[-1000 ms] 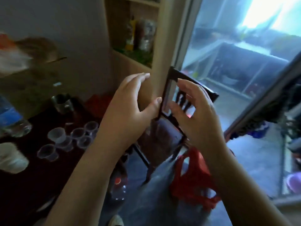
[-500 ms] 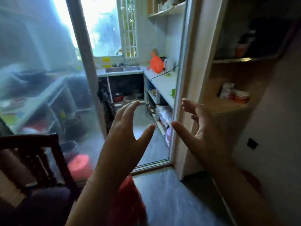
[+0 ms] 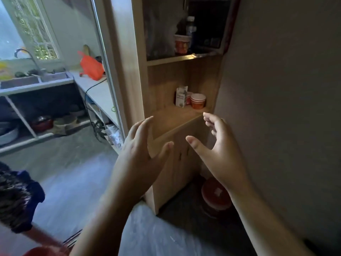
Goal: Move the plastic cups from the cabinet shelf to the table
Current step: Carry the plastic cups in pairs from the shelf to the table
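Reach step: both hands up in front of the cabinet shelf (image 3: 177, 117), nothing held. Left hand (image 3: 140, 156) & right hand (image 3: 217, 154) have fingers spread, thumbs toward each other. Orange cups (image 3: 198, 101) sit stacked at the shelf's back right, touching a small carton (image 3: 181, 97). Next, prob. reach deep w/o tipping the carton. Shelf front is bare.

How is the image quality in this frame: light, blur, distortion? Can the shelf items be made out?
Head view: bright daylight washes out the window at left, while the cabinet interior is dim, upper shelf nearly black. Floor and lower-left edge show motion blur; the door frame bows from wide-angle distortion. Both hands, left and right, are fairly sharp; the red-and-white cups are readable but soft.
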